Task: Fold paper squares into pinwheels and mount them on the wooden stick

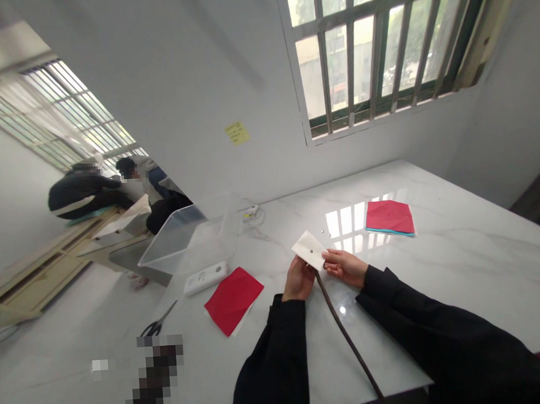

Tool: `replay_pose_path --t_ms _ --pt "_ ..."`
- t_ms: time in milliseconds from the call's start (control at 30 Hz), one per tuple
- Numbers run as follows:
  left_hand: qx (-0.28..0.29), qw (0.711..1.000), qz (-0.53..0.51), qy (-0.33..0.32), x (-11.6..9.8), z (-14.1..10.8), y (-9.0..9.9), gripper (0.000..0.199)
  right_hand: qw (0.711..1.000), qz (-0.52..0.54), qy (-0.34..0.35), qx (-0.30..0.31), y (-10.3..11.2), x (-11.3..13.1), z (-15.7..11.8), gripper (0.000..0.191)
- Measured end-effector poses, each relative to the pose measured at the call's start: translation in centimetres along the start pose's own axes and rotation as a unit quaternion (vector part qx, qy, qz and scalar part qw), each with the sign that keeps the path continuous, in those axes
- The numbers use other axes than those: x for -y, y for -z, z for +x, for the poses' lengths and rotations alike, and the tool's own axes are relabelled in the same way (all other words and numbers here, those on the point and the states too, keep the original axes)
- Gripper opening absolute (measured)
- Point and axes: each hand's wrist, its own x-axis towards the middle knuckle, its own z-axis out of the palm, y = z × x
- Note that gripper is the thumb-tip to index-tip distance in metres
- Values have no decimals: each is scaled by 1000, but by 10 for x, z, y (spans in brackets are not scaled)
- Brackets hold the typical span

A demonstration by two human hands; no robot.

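Note:
Both my hands hold a small white flat piece [305, 244], folded cloth or paper, with a dark round dot like a snap button near its middle. My left hand [299, 278] grips its lower left side from below, fingers closed. Pinching its right edge is my right hand [346, 267]. From under the piece a long brown strip [337, 320], like a cord or strap, runs down to the table's front edge. I cannot make out whether it is joined to the piece. Two tiny shiny bits [325, 233] lie on the table just beyond.
On the marble-patterned table [461, 263] lie red sheets [234, 300] at left, another red stack [390, 217] with blue and white edges at right, a white box-shaped device [206, 279], scissors [158, 321] and a clear plastic bin [180, 235]. Two people [86, 189] sit at far left.

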Motion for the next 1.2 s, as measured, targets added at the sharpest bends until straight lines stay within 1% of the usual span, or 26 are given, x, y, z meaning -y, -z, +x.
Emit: replay_pose_path --t_ms 167,300,467,633,800,867,933,1067,1133,1200 --pt "-16 1000 8 -2 -1 1 1 38 1000 -5 6 -1 -1 1 0 26" --pt "-20 1000 8 5 0 2 4 38 1000 -7 10 1 0 0 1 25" --pt "-19 1000 13 3 0 1 4 45 1000 -17 12 1 1 1 1 25" --pt "-22 999 24 4 -2 1 1 41 999 -30 19 1 2 1 1 28" --pt "-29 998 54 -7 -3 3 5 42 999 -23 22 3 2 1 1 34" --pt "-50 995 80 -27 -2 5 7 44 999 -30 38 -12 1 2 1 36" --pt "-82 988 116 -56 -1 8 11 45 995 -62 72 -40 1 4 1 36" --pt "-149 969 165 -104 0 14 18 44 975 -145 141 -91 4 10 2 37" --pt "-177 961 176 -123 -2 17 20 42 967 -170 157 -103 6 12 3 40" --pt "-193 955 177 -142 -5 18 21 40 962 -189 165 -108 8 13 3 42"
